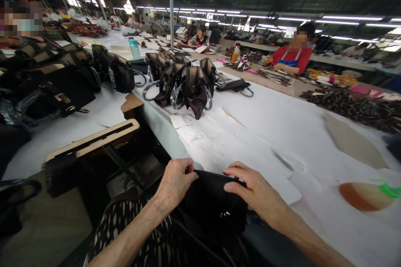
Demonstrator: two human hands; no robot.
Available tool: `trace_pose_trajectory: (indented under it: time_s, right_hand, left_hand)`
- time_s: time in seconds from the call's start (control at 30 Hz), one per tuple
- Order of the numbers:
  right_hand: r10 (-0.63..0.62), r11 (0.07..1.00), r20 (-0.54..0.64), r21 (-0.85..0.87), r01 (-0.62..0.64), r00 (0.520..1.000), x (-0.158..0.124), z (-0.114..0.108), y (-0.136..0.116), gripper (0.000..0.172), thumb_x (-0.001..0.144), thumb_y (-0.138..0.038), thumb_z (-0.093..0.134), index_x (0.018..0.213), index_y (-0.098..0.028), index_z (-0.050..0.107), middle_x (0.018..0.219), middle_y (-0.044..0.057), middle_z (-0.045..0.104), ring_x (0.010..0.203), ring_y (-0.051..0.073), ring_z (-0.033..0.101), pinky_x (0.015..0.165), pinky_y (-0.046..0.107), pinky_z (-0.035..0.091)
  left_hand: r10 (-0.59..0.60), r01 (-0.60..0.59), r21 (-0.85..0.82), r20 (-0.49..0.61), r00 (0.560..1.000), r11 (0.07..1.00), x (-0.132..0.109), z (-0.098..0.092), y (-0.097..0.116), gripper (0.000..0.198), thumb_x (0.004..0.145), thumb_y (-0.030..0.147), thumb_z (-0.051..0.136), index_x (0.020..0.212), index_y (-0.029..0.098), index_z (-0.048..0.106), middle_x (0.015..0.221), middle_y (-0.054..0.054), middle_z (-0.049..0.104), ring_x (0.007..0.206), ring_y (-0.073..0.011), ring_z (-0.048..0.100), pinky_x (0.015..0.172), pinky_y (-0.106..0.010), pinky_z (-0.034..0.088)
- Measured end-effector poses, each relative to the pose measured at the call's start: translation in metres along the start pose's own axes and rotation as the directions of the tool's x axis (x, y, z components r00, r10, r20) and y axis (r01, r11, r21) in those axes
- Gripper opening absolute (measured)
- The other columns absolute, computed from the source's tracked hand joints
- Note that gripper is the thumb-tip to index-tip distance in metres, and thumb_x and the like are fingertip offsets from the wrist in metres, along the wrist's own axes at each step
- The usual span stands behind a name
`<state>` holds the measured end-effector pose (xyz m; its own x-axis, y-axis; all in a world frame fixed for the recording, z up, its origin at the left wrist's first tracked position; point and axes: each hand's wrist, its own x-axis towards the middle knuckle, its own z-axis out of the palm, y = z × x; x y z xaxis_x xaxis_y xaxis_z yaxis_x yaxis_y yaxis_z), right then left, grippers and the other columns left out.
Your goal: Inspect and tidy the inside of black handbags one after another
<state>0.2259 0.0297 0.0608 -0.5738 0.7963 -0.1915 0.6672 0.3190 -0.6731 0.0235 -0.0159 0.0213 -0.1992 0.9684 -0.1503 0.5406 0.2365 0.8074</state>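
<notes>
A black handbag (216, 208) rests on my lap at the near edge of the white-covered table (260, 133). My left hand (175, 183) grips the bag's top edge on the left, fingers curled over it. My right hand (250, 190) pinches the same top edge on the right, thumb below and fingers above. A small metal clasp shows on the bag's front. The bag's lower part is hidden in shadow below the table.
A cluster of dark handbags (184, 83) with ring handles stands mid-table, more bags (62, 79) at the left. A wooden slotted frame (94, 137) lies at the left. Dark straps (354, 104) are heaped at the right. A person in red (293, 56) and others work beyond.
</notes>
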Motion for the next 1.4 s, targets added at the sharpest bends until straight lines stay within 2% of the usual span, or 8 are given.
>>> trace_pose_trajectory:
  time_s: [0.2, 0.5, 0.7, 0.83, 1.0, 1.1, 1.23, 1.4]
  right_hand:
    - [-0.02, 1.0, 0.054, -0.002, 0.02, 0.998, 0.011, 0.006, 0.0, 0.027, 0.083, -0.026, 0.05, 0.058, -0.018, 0.05, 0.077, -0.003, 0.049, 0.069, 0.011, 0.05, 0.061, 0.024, 0.034]
    - [-0.023, 0.991, 0.109, 0.133, 0.009, 0.994, 0.017, 0.006, 0.008, 0.026, 0.081, -0.024, 0.052, 0.056, -0.016, 0.051, 0.074, -0.003, 0.047, 0.058, 0.009, 0.045, 0.052, 0.023, 0.032]
    - [-0.06, 0.966, 0.044, -0.248, 0.069, 0.997, 0.016, 0.009, -0.013, 0.017, 0.083, -0.021, 0.047, 0.068, -0.02, 0.056, 0.08, 0.0, 0.057, 0.078, 0.016, 0.053, 0.069, 0.026, 0.037]
    - [-0.048, 0.852, 0.129, -0.512, 0.108, 0.99, 0.026, 0.02, -0.026, 0.02, 0.086, -0.026, 0.044, 0.073, -0.02, 0.058, 0.07, 0.003, 0.062, 0.07, 0.02, 0.056, 0.062, 0.029, 0.036]
    - [-0.061, 0.82, 0.291, -0.531, 0.214, 0.955, 0.036, 0.023, -0.034, 0.022, 0.087, -0.03, 0.043, 0.083, -0.018, 0.062, 0.077, 0.007, 0.065, 0.075, 0.022, 0.06, 0.061, 0.028, 0.035]
    - [-0.015, 0.799, 0.311, -0.568, 0.198, 0.95, 0.037, 0.016, -0.042, 0.026, 0.087, -0.025, 0.039, 0.08, -0.016, 0.062, 0.075, 0.009, 0.065, 0.073, 0.022, 0.06, 0.06, 0.029, 0.035]
    - [0.028, 0.772, 0.261, -0.619, 0.144, 0.965, 0.035, 0.0, -0.06, 0.029, 0.088, -0.029, 0.038, 0.08, -0.016, 0.062, 0.077, 0.01, 0.063, 0.074, 0.023, 0.06, 0.06, 0.03, 0.036]
    - [0.032, 0.68, 0.283, -0.709, 0.186, 0.959, 0.038, -0.006, -0.092, 0.025, 0.089, -0.024, 0.039, 0.084, -0.015, 0.063, 0.083, 0.012, 0.065, 0.08, 0.024, 0.06, 0.064, 0.03, 0.039]
  left_hand:
    - [0.014, -0.014, -0.009, -0.005, 1.0, 1.0, -0.001, 0.0, -0.002, 0.019, 0.063, 0.02, 0.053, 0.05, 0.017, 0.039, 0.047, 0.007, 0.036, 0.052, -0.0092, 0.034, 0.05, -0.023, 0.023]
    - [-0.008, 0.009, -0.041, 0.018, 1.0, 0.999, 0.0, -0.002, -0.001, 0.019, 0.063, 0.021, 0.054, 0.05, 0.017, 0.04, 0.047, 0.007, 0.035, 0.051, -0.0093, 0.034, 0.049, -0.023, 0.023]
    - [-0.021, 0.022, -0.058, 0.021, 1.0, 0.998, -0.001, -0.001, 0.0, 0.019, 0.061, 0.02, 0.054, 0.049, 0.017, 0.039, 0.046, 0.007, 0.034, 0.051, -0.0096, 0.034, 0.049, -0.023, 0.024]
    - [0.027, -0.027, -0.055, -0.005, 1.0, 0.998, -0.002, 0.001, -0.003, 0.018, 0.062, 0.019, 0.052, 0.05, 0.017, 0.039, 0.047, 0.007, 0.036, 0.052, -0.0096, 0.035, 0.05, -0.023, 0.024]
    - [0.053, -0.05, -0.072, 0.036, 0.998, 0.996, -0.007, 0.0, -0.003, 0.017, 0.063, 0.017, 0.052, 0.051, 0.017, 0.04, 0.047, 0.006, 0.039, 0.051, -0.0094, 0.037, 0.049, -0.023, 0.026]
    - [0.093, -0.08, -0.2, 0.059, 0.994, 0.977, -0.012, -0.013, 0.0, 0.018, 0.062, 0.021, 0.061, 0.061, 0.018, 0.044, 0.064, 0.004, 0.054, 0.063, -0.0114, 0.047, 0.056, -0.022, 0.033]
    - [0.081, -0.055, -0.357, 0.058, 0.995, 0.933, -0.023, -0.041, 0.002, 0.059, 0.059, 0.034, 0.071, 0.11, 0.021, 0.044, 0.122, -0.009, 0.049, 0.109, -0.0232, 0.046, 0.086, -0.03, 0.038]
    - [-0.094, 0.152, -0.371, 0.169, 0.981, 0.916, -0.044, -0.045, -0.002, 0.1, 0.061, 0.044, 0.07, 0.138, 0.02, 0.011, 0.135, -0.017, 0.037, 0.12, -0.0285, 0.038, 0.097, -0.039, 0.031]
